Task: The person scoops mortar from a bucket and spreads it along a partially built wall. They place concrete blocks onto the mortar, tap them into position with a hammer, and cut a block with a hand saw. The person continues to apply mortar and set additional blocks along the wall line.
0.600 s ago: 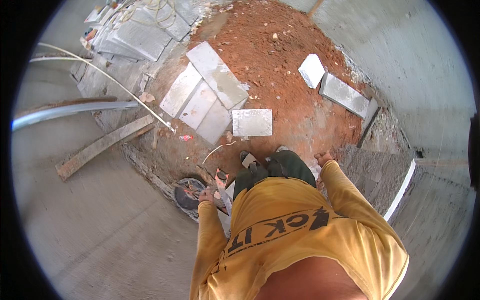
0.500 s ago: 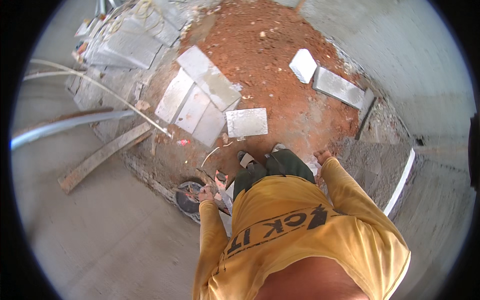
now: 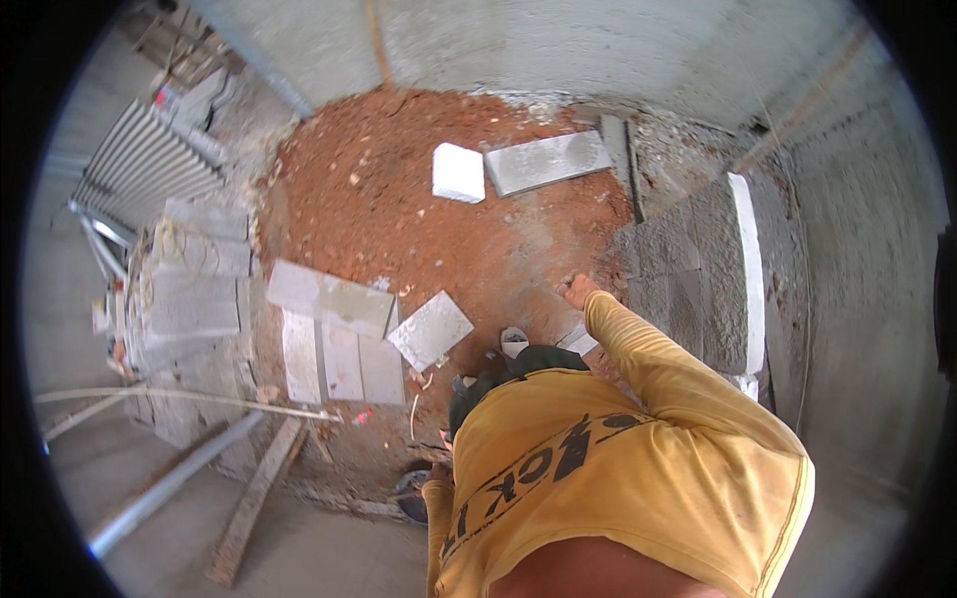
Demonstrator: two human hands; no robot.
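My right hand (image 3: pixel 575 290) is held out over the reddish dirt with its fingers curled; what is in them, if anything, is too small to make out. Under that forearm, partly covered, a pale block (image 3: pixel 578 340) lies beside my foot. Down by my left side, my left hand (image 3: pixel 439 472) is next to a dark bucket (image 3: pixel 412 486). My sleeve and body hide most of its fingers, so I cannot see whether it holds anything. Ahead of my feet lies a light grey rectangular block (image 3: pixel 431 330), touching a group of flat pale blocks (image 3: pixel 334 301).
Farther out on the red dirt (image 3: pixel 379 179) sit a white block (image 3: pixel 459 172) and a long grey block (image 3: pixel 548 162). At right a rough grey block surface (image 3: pixel 688 269) has a white edge. Stacked slabs (image 3: pixel 199 299), a plank (image 3: pixel 254 503) and a metal pipe (image 3: pixel 174 488) are at left.
My view and body have turned to the right, so the blocks and bucket appear shifted. My right arm reaches farther forward over the dirt. My left hand is now more hidden beside my body.
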